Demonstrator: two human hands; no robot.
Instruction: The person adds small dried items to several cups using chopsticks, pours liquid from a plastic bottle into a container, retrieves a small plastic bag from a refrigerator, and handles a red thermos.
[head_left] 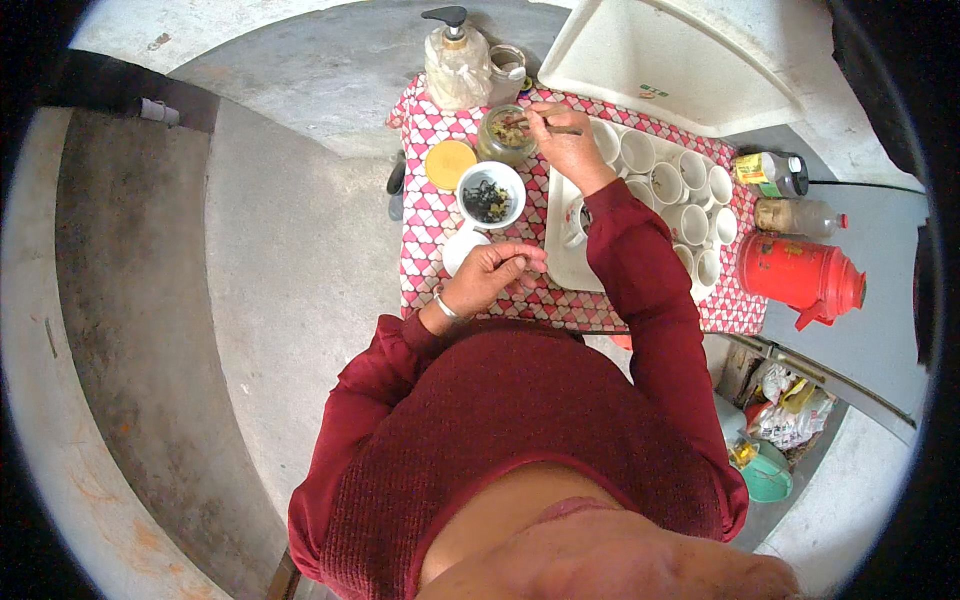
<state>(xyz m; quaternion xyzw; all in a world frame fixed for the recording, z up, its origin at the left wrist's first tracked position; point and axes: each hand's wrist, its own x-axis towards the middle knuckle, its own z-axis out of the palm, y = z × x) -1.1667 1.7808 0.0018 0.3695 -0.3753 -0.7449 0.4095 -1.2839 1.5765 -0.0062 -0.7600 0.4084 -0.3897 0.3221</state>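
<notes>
My right hand [570, 148] is closed round a thin brown utensil [566, 130], whose far end reaches over the mouth of a glass jar [507, 150]. Yellow-green dried bits fill part of the jar; the utensil's tip is too small to make out. Just in front stands a white bowl-like cup [516, 190] with dark leaves and some yellowish pieces in it. A round white piece, perhaps a lid [460, 250], lies below that cup. Close beside it, my left hand [492, 277] hovers near the table's front edge, fingers loosely stretched and holding nothing. The jar's likely yellow lid [450, 164] lies to the left.
A white tray [578, 277] holds several white cups and a small pitcher [575, 222]. Behind are a pump bottle [457, 70] and an upright white tray [660, 65]. Two bottles and a red thermos [800, 280] line the right side. Heart-patterned cloth [425, 270] covers the table.
</notes>
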